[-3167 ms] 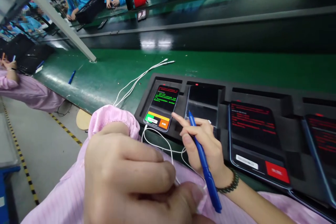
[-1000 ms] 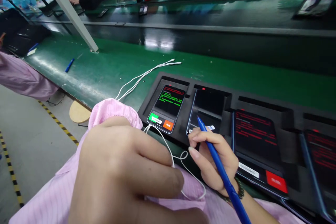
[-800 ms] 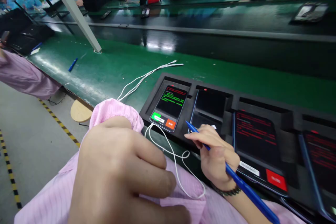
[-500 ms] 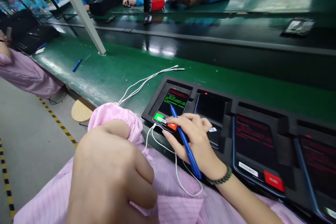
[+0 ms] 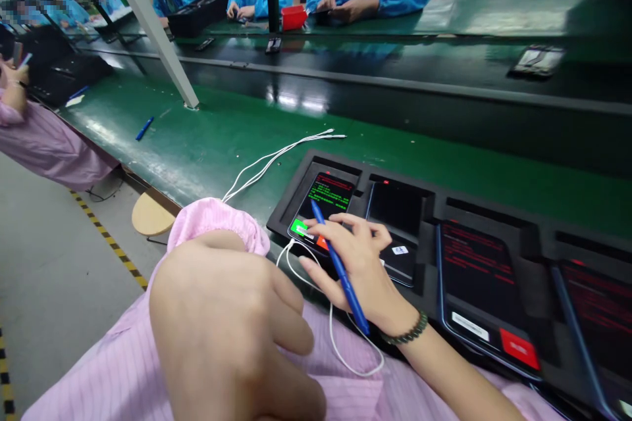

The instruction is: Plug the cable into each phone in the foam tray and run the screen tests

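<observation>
Phone one (image 5: 332,192) lies lit, leftmost in the tray (image 5: 284,216). From afar I see the left hand (image 5: 222,316) curled; whether it grips anything, I cannot tell. The right hand (image 5: 364,263), grasping a blue pen (image 5: 342,270), has swung since earlier from phone two (image 5: 395,207) to phone one's green button (image 5: 297,227), seemingly focusing work there.

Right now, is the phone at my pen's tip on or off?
On: the phone shows lit red and green text.
</observation>
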The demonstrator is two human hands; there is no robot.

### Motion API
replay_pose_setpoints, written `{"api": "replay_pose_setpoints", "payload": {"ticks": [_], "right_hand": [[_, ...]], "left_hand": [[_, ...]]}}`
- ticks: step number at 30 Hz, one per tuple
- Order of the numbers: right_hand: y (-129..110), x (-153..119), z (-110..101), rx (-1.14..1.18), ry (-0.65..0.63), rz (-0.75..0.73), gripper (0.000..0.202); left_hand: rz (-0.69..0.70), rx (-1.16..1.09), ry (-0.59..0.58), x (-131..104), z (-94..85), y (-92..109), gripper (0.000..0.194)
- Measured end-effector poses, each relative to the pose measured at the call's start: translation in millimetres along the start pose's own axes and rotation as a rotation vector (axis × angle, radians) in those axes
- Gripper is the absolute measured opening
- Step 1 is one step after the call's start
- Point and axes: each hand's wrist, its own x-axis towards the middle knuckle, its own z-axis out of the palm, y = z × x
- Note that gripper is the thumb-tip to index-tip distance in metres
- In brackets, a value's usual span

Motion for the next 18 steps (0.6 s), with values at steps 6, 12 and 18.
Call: {"api": "replay_pose_setpoints", "payload": {"ticks": [6, 12, 18], "right_hand": [[11, 2, -2, -0.113, 0.139, 0.246, 0.028], [15, -3, 0, -0.183, 0.121, 0.237, 0.031], [11, -6, 0, -0.194, 0.087, 0.205, 0.028]], "left_hand": [[0.159, -0.098, -0.143, -5, -6.1, -17, 0.023], [0.22, -0.205, 0.094, -11, -3.2, -15, 0.027], [0.127, -0.317, 0.411, -6, 30.1, -73, 0.019]]}}
